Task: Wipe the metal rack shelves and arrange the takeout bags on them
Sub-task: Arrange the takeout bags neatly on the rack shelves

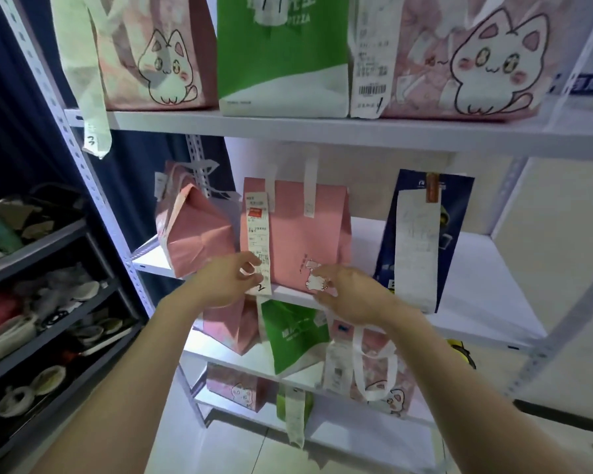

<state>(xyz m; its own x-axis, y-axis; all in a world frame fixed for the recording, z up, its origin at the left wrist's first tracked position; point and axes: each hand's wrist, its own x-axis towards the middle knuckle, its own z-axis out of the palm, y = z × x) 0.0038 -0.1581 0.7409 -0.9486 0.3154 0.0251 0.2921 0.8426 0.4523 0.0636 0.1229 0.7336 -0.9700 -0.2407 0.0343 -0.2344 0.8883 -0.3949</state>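
Bag check: the pink bag (pixel 305 234) stands upright on the middle shelf (pixel 473 265), between a smaller pink bag (pixel 196 234) and a blue bag (pixel 387 234). Your left hand (pixel 225 283) pinches the lower end of its receipt (pixel 259 234). Your right hand (pixel 350 297), fingers loosely bent, touches its lower front.

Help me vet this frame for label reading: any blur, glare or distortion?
Head view: the wide-angle lens tilts the rack uprights toward the edges; glare whitens the lower shelf at its left end; the print on the receipt is too soft to read.
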